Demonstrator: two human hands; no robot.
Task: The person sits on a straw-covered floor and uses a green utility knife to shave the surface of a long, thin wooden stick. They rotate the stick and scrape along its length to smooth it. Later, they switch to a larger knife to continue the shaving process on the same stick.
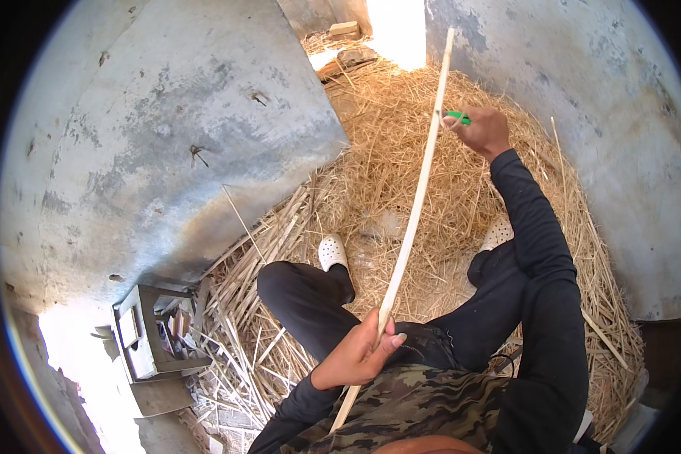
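Note:
A long pale bamboo strip [414, 227] slants up across my lap, its far end beyond my outstretched right arm. My left hand [358, 356] is closed around the strip's lower part, close to my waist. Farther up, my right hand [484, 131] is closed on a small green-handled tool [458, 118], whose front end meets the strip's right side. A thin pale curl lies by the fingers there. The tool's blade or tip is too small to make out.
Heaped straw-like shavings [386, 121] cover the floor ahead, between worn plaster walls [166, 113]. Split strips [238, 303] lie at the left. A small open cabinet [147, 363] with odds and ends stands at the lower left. My feet wear white clogs [331, 251].

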